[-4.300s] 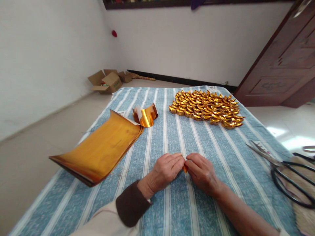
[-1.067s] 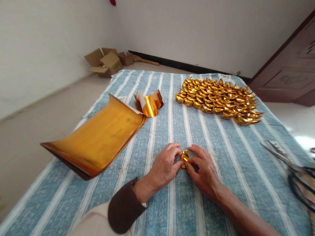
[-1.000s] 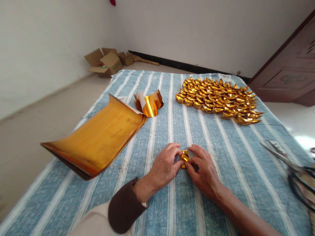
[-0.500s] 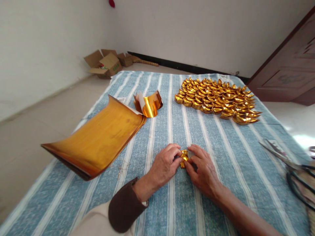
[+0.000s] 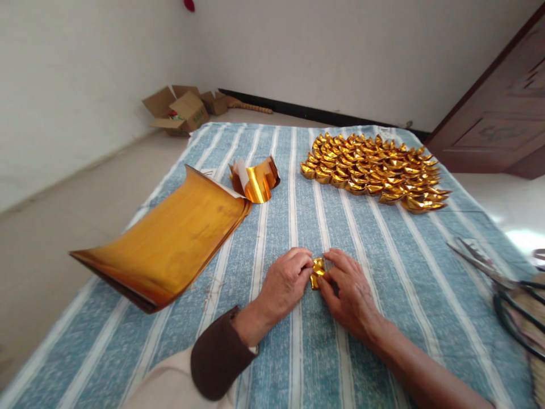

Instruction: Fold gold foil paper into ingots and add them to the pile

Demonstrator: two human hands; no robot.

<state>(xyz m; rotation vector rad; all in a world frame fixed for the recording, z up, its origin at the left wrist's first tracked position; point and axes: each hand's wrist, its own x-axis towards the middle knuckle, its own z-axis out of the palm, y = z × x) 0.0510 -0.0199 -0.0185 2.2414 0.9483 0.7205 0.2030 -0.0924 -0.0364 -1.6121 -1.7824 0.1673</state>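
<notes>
— near the front edge of the striped cloth (image 5: 383, 267), what?
— two hands together, fingertips meeting over a small folded gold paper piece (image 5: 317, 272). left hand (image 5: 285, 281) pinching its left side, right hand (image 5: 347, 287) pinching its right side, both closed on it.
— lifted or lying down?
— low over the cloth, touching or barely above; cannot tell which. brown cuff (image 5: 219, 360) on the left wrist, bare forearm on the right.
— further left?
— stack of gold foil sheets (image 5: 170, 241), curled up at the near corner and at the far edge, well apart from the hands. just beyond its far corner, a curled strip of gold foil (image 5: 255, 180) standing on edge, white backing showing on one end.
— and at the back right?
— a big cluster of folded gold ingots (image 5: 374, 173), packed close in rows on the cloth, well apart from the hands.
— right edge?
— black-handled scissors (image 5: 494, 272), blades pointing left, handles running out of view over a woven mat (image 5: 537, 363).
— off the cloth?
— pale floor, open cardboard boxes (image 5: 181, 111) by the far wall, a dark wooden door (image 5: 498, 119) at the right, a red spot (image 5: 188, 4) high on the white wall.
</notes>
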